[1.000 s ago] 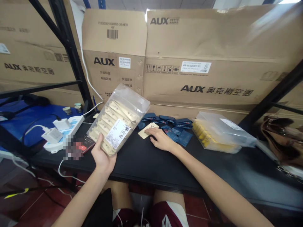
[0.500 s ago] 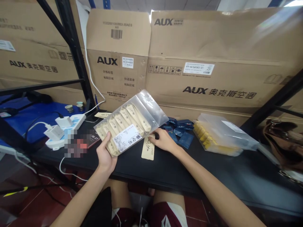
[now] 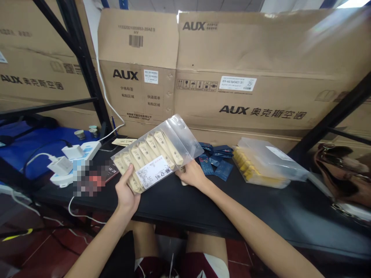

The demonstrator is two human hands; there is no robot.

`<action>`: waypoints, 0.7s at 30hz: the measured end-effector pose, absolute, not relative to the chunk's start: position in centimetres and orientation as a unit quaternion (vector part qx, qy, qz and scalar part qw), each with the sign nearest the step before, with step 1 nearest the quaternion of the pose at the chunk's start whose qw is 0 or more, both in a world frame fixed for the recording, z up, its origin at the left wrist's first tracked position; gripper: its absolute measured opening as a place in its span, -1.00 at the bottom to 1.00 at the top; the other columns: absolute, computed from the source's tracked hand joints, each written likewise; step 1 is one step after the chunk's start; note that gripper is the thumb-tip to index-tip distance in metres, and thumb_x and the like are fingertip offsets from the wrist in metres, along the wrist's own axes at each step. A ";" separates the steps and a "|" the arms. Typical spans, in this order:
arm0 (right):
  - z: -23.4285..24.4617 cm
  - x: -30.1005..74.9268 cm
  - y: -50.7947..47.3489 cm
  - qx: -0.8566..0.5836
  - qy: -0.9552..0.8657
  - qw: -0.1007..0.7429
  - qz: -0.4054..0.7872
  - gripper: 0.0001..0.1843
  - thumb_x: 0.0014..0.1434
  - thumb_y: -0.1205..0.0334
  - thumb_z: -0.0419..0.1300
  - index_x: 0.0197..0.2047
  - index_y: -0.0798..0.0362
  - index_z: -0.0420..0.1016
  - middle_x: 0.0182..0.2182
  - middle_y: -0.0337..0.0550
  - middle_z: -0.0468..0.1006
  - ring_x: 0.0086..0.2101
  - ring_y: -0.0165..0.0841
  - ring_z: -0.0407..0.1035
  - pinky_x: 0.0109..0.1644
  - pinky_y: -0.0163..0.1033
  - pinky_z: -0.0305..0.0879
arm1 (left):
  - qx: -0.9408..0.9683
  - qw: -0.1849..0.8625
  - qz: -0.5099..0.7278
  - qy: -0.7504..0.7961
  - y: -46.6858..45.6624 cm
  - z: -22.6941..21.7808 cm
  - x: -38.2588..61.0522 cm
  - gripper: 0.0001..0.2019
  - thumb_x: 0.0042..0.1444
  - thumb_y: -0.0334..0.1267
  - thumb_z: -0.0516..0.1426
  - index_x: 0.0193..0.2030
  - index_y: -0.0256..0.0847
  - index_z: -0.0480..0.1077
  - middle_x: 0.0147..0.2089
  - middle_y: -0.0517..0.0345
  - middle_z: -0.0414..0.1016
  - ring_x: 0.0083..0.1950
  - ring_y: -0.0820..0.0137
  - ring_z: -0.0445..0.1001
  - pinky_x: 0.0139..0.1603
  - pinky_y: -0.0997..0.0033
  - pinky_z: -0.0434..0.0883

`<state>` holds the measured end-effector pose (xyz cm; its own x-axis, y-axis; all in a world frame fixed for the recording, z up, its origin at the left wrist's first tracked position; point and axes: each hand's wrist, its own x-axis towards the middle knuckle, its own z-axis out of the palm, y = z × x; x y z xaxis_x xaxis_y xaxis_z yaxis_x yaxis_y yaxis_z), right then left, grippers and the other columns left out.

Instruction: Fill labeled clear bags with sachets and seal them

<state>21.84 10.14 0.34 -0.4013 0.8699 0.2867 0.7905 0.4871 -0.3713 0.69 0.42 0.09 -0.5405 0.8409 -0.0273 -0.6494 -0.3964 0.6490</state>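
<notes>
My left hand (image 3: 126, 193) grips the lower left end of a clear zip bag (image 3: 189, 141), its thumb on the front. Several beige sachets (image 3: 145, 150) stand in a row inside, and a white printed label (image 3: 153, 172) is stuck on the front. The bag is tilted above the dark table. Beside its lower right edge, my right hand (image 3: 193, 173) is closed on a loose beige sachet (image 3: 183, 183). Only small parts of that sachet show; the bag and my fingers cover the rest.
Dark blue sachets (image 3: 224, 170) lie in a loose pile right of my hands. A clear bag of yellow packets (image 3: 263, 166) lies farther right, near a brown bag (image 3: 339, 170). At left are a power strip (image 3: 88, 148) and a phone (image 3: 111, 172). Cardboard boxes (image 3: 208, 96) stand behind.
My right hand has closed on the loose beige sachet and drawn it in beneath the bag's edge. The left hand keeps its hold on the bag. The view has shifted slightly.
</notes>
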 end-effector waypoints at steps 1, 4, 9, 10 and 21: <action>0.4 22.0 10.2 -0.493 -0.835 0.228 0.093 -0.49 0.20 0.24 0.35 0.22 0.08 0.55 0.23 0.17 0.57 0.22 0.09 0.45 0.18 0.00 0.47 | 0.156 0.452 0.821 0.310 0.4 0.1 0.7 -0.58 0.34 -0.23 0.27 0.31 -0.18 0.60 0.34 -0.03 0.63 0.50 0.04 0.45 0.53 0.07 0.39; 0.7 23.0 10.6 -0.493 -0.828 0.245 0.107 -0.58 0.08 0.37 0.34 0.05 0.11 0.62 0.03 0.15 0.68 0.06 0.08 0.56 0.10 -0.01 0.49 | 0.159 0.449 0.824 0.307 0.5 0.1 0.7 -0.60 0.33 -0.23 0.27 0.27 -0.20 0.62 0.37 -0.04 0.61 0.51 0.00 0.43 0.50 0.02 0.42; 2.8 25.4 12.2 -0.455 -0.763 0.431 0.161 -0.47 0.01 0.34 0.32 0.11 0.04 0.57 0.02 0.03 0.70 0.01 -0.04 0.61 0.14 -0.01 0.51 | 0.170 0.445 0.825 0.303 0.5 0.2 0.8 -0.61 0.32 -0.23 0.28 0.25 -0.18 0.63 0.33 -0.03 0.64 0.50 0.01 0.44 0.49 0.05 0.43; 3.6 26.0 12.5 -0.420 -0.723 0.515 0.192 -0.43 -0.03 0.32 0.35 0.11 0.02 0.55 0.03 0.00 0.69 0.03 -0.06 0.61 0.16 -0.01 0.52 | 0.172 0.444 0.826 0.303 0.5 0.2 0.8 -0.61 0.32 -0.23 0.28 0.25 -0.18 0.63 0.31 -0.04 0.65 0.50 0.02 0.45 0.50 0.07 0.42; 9.0 28.3 10.0 -0.231 -0.569 0.667 0.423 -0.29 -0.16 0.31 0.48 0.13 -0.18 0.57 0.04 -0.18 0.69 0.07 -0.14 0.56 0.05 -0.09 0.59 | 0.194 0.464 0.802 0.323 0.5 -0.7 0.4 -0.54 0.22 -0.18 0.37 0.25 -0.21 0.64 0.23 -0.08 0.71 0.36 -0.03 0.59 0.45 0.04 0.48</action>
